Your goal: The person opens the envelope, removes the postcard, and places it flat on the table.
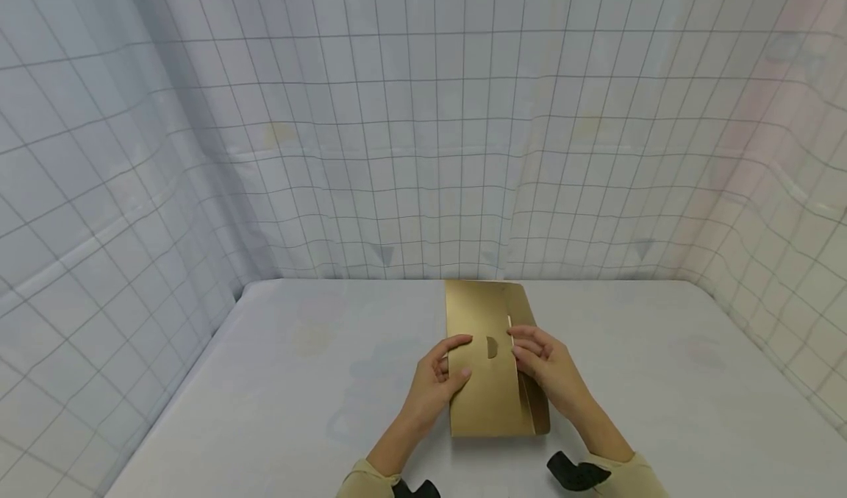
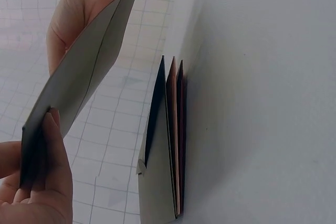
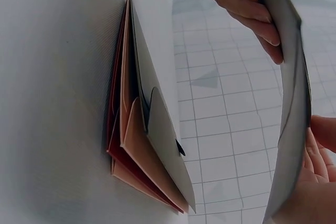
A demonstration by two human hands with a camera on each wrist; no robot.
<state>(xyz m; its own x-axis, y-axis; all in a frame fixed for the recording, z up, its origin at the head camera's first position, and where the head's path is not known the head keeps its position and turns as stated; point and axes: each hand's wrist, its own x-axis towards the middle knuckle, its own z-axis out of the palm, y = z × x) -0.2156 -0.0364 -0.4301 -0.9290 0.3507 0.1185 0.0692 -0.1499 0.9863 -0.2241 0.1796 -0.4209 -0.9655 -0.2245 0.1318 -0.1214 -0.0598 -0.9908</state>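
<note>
Both our left hand (image 1: 430, 389) and right hand (image 1: 552, 369) pinch the flat gold cardboard folder (image 1: 488, 404); we should grip lightly, avoiding creases.

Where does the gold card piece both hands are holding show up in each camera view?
Head: the gold card piece, lower half, just right of centre.
Left wrist: the gold card piece, slanting along the left side, looking grey.
Right wrist: the gold card piece, down the right side, also grey.
Shared landmark: the left hand, gripping it; lower left in left wrist, top in right wrist.
</note>
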